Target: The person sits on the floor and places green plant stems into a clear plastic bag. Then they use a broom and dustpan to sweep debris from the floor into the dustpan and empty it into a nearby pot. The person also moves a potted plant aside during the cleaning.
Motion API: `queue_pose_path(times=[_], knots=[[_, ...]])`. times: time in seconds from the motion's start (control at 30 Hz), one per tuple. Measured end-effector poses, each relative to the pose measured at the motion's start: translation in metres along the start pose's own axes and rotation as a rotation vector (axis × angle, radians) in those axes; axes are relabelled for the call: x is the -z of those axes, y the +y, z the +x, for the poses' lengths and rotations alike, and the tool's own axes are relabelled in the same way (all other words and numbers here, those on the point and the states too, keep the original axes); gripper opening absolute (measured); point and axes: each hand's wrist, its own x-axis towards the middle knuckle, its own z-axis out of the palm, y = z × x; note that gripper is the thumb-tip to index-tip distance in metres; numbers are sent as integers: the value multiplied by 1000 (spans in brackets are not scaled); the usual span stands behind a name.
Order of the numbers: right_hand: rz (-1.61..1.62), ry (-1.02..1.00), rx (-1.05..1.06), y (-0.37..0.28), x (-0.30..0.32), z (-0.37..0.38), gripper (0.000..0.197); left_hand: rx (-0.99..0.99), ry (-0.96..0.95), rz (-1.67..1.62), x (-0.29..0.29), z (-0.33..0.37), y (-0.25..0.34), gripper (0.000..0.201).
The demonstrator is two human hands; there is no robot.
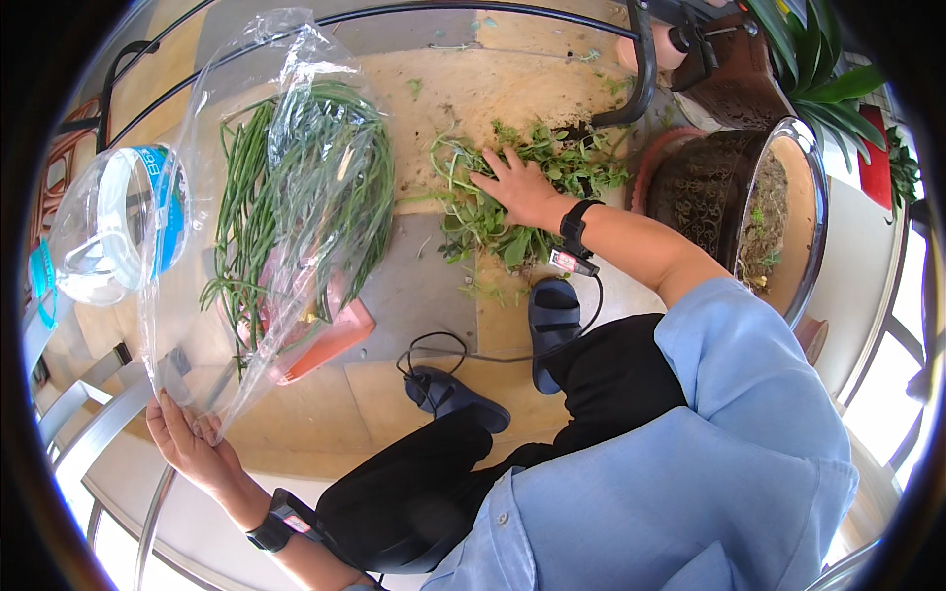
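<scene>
My left hand (192, 445), low on the left, pinches the gathered edge of a large clear plastic bag (304, 74). The bag stretches up and away from it, over part of a bunch of long thin green stems (241, 182); whether any stems lie inside it I cannot tell. Beneath the stems sits a pink-orange plastic container (333, 343), partly hidden. On the floor further right lies a loose heap of leafy green plants (483, 222). My right hand (522, 192) rests on this heap, fingers spread, gripping nothing that shows.
A clear plastic jug (108, 231) with a blue label stands at the left, near metal chair legs (84, 424). A big brown glazed pot (695, 192) flanks the heap on the right. Black metal tubing (434, 12) crosses the far side. A black cable (493, 359) runs by my slippers (557, 320).
</scene>
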Motion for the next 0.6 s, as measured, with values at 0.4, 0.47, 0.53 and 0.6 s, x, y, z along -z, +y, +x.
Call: queue_pose_path(times=[0.4, 0.47, 0.53, 0.6], knots=[[474, 368, -23, 41, 44, -17, 40, 45, -78, -17, -2, -2, -2, 11], [493, 452, -40, 37, 70, -31, 40, 42, -89, -37, -5, -1, -2, 11], [519, 556, -44, 36, 95, -46, 41, 39, -95, -46, -8, -1, -2, 12], [507, 663, -43, 35, 118, -58, 41, 38, -90, -34, -13, -3, -2, 13]])
